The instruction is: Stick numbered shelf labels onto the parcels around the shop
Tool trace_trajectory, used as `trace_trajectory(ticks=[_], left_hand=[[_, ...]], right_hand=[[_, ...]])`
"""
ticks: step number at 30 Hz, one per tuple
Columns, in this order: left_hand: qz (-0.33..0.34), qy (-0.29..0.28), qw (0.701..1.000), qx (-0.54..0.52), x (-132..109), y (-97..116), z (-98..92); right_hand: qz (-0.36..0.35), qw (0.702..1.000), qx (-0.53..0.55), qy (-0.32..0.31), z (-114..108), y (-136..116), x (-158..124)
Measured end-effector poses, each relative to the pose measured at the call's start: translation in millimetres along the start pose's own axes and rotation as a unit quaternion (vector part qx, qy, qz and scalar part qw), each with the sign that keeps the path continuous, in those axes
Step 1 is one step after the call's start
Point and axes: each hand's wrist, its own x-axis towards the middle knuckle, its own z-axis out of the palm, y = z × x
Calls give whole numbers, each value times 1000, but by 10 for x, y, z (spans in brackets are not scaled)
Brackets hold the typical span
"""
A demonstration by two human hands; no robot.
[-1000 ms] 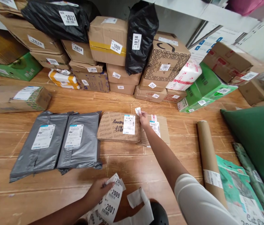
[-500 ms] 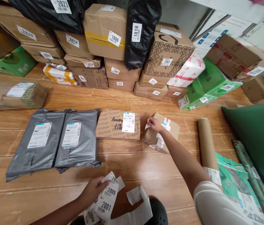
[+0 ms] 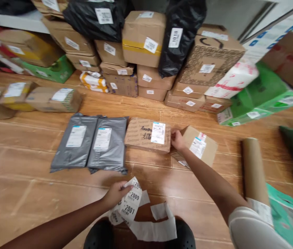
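My left hand (image 3: 116, 195) pinches a strip of numbered sticker labels (image 3: 131, 200), printed with 2009 and 2001, above the floor near my feet. Its pale backing paper trails down in a loop to the right. My right hand (image 3: 178, 140) reaches to the left end of a small cardboard box (image 3: 205, 140) that carries a white shipping label. Its fingers are curled against that side, and whatever they hold is hidden. Just left lies a flat printed cardboard box (image 3: 146, 136). Beyond it, two grey plastic mailers (image 3: 107, 145) lie side by side.
Stacked parcels with number labels line the back, among them a black wrapped parcel (image 3: 180, 41) and a green box (image 3: 263, 100). Brown boxes (image 3: 54, 98) sit at the left. A cardboard tube (image 3: 254, 169) and a teal package (image 3: 289, 207) lie at the right. Dark shoes (image 3: 99, 233) show below.
The view has swung left, so things appear farther right. My right hand has moved down against the box's left side, and the small label it held no longer shows. My left hand keeps the strip.
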Motion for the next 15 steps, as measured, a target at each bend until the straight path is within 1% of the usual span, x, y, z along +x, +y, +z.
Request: trace_trajectory(ticks=[2,3,4,6,7,8,9,10,11,12,13,15], left_hand=[[13,24,1000,-10,-93,-1,-141],[23,40,999,-16,-130,-4,-213],[35,57,997,-25,-163,-9,-282],[57,88,993,-53,-219,-20,-398],[68,101,990,-66,-242,-26,-442],[80,110,988,-78,-262,-35,-476],[92,116,985,-86,-280,-47,-503],[102,119,984,-89,-293,-63,-527],[111,120,982,-92,-303,-86,-553],[117,117,982,-93,-310,-115,-585],[121,111,982,-92,-313,-152,-627],[127,80,986,-68,-312,-247,-745]], right_hand=[[8,999,34,4,30,-96,-42],[8,998,50,26,51,-183,-88],[3,996,61,68,80,-303,-164],[-22,986,77,148,183,-647,-420],[-44,985,84,147,269,-858,-599],[-65,992,98,54,383,-1078,-799],[-72,985,109,-114,527,-1291,-1010],[-65,963,122,-233,697,-1483,-1216],[-48,938,131,-316,886,-1641,-1407],[-29,928,136,-346,1084,-1758,-1573],[-10,927,138,-350,1281,-1835,-1711],[19,935,132,-328,1640,-1886,-1914]])
